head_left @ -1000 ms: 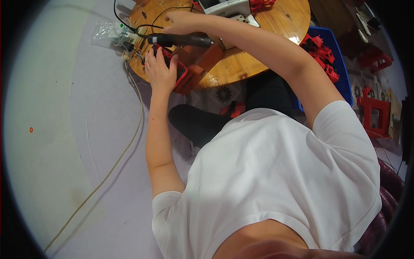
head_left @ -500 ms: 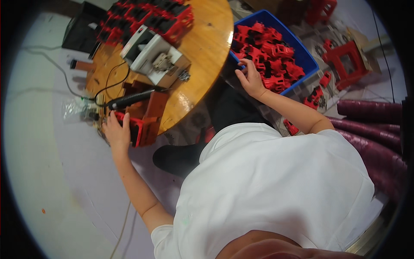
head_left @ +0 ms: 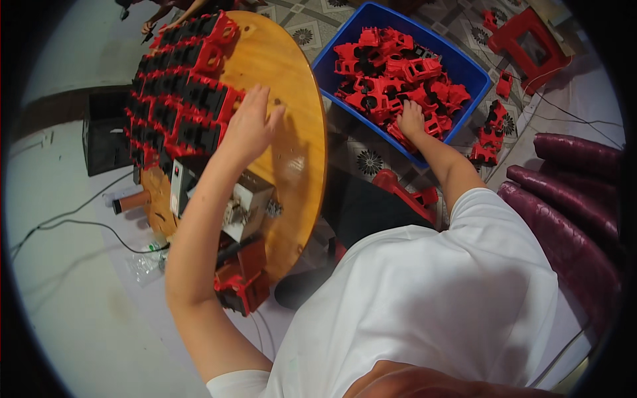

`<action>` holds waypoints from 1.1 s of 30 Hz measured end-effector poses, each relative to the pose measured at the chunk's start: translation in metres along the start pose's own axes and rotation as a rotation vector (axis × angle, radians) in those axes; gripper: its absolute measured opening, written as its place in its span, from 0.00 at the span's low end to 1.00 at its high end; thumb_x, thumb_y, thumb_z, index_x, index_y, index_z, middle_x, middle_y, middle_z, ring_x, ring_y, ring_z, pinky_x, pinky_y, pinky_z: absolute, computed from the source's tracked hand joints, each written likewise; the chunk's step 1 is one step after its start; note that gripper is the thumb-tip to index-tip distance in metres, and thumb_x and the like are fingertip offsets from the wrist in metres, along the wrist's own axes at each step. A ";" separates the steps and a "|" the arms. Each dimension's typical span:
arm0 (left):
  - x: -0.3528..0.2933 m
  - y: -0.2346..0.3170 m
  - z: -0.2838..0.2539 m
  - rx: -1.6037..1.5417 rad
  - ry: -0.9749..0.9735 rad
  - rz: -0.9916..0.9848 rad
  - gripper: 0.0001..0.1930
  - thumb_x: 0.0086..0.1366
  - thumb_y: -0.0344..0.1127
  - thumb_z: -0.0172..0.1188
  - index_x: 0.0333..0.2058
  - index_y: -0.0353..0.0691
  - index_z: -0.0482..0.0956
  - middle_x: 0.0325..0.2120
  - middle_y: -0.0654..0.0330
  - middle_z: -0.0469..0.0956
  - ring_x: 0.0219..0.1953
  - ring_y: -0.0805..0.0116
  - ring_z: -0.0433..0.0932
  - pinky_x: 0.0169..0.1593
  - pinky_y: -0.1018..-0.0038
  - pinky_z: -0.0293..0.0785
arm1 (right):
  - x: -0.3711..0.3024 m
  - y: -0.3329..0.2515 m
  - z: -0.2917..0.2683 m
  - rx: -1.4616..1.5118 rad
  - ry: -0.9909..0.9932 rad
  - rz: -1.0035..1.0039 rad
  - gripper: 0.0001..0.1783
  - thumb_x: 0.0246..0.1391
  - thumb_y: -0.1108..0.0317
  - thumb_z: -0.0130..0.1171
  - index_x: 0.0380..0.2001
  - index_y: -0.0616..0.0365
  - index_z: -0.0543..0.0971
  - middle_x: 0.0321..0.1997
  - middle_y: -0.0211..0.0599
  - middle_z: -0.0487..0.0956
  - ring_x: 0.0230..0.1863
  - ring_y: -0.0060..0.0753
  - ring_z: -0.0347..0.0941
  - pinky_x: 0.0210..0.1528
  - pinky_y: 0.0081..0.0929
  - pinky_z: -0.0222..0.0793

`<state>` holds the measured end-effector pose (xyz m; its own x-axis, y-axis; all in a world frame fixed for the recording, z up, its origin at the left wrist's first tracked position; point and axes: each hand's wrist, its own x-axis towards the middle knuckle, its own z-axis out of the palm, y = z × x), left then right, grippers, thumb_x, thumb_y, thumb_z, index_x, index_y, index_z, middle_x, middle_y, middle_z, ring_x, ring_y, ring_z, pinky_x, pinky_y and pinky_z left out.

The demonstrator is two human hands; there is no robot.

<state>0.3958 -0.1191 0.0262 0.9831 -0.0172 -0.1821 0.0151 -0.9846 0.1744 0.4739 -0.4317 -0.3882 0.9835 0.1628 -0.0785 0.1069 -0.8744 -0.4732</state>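
My left hand (head_left: 251, 126) is over the round wooden table (head_left: 302, 73), its fingers stretched and its thumb apart, holding nothing I can see. It is by the right side of a stack of red and black plastic parts (head_left: 174, 99), which look like toy car bodies; whether it touches them I cannot tell. My right hand (head_left: 411, 119) reaches into a blue bin (head_left: 474, 99) heaped with similar red plastic parts (head_left: 381, 69). Its fingers bend down onto a red part there, the fingertips partly hidden.
A white boxy device (head_left: 249, 202) stands on the table behind my left forearm. Below it, a brown holder (head_left: 252, 259) contains a red and black part (head_left: 235, 292). Another person's hand (head_left: 147, 28) shows beyond the stack. Red stools (head_left: 531, 46) and loose parts (head_left: 490, 142) are on the floor.
My left hand has left the red part in the brown holder and moved up beside the stack. My right hand has gone from the bin's edge into the heap. The view has shifted.
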 end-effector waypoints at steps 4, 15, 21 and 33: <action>0.091 -0.025 0.031 -0.072 0.075 0.339 0.29 0.69 0.48 0.53 0.60 0.32 0.67 0.65 0.38 0.60 0.68 0.40 0.56 0.69 0.56 0.54 | 0.051 -0.024 0.020 0.030 -0.083 0.097 0.34 0.50 0.62 0.64 0.58 0.59 0.66 0.60 0.46 0.67 0.61 0.55 0.63 0.58 0.51 0.67; 0.137 -0.015 0.059 0.067 -0.082 0.502 0.29 0.63 0.56 0.53 0.54 0.40 0.74 0.66 0.48 0.59 0.71 0.41 0.48 0.69 0.43 0.41 | 0.231 -0.005 0.091 0.561 -0.035 0.671 0.42 0.53 0.43 0.59 0.64 0.60 0.65 0.62 0.58 0.71 0.63 0.58 0.68 0.65 0.47 0.61; 0.138 -0.017 0.063 0.056 -0.087 0.478 0.29 0.62 0.60 0.52 0.48 0.40 0.77 0.64 0.47 0.61 0.70 0.41 0.52 0.68 0.43 0.43 | 0.283 -0.006 0.123 1.010 -0.045 0.886 0.29 0.59 0.54 0.58 0.59 0.59 0.72 0.51 0.45 0.79 0.44 0.39 0.78 0.38 0.34 0.75; 0.140 -0.021 0.066 0.032 -0.108 0.457 0.30 0.61 0.64 0.51 0.43 0.41 0.80 0.62 0.49 0.66 0.69 0.43 0.56 0.69 0.47 0.40 | 0.283 -0.054 0.165 0.618 -0.224 0.519 0.57 0.43 0.28 0.62 0.65 0.62 0.64 0.64 0.55 0.70 0.66 0.51 0.66 0.66 0.40 0.60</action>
<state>0.5208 -0.1128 -0.0665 0.8630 -0.4667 -0.1935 -0.4224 -0.8766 0.2304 0.7229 -0.2629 -0.5295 0.8264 -0.0474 -0.5610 -0.5151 -0.4662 -0.7193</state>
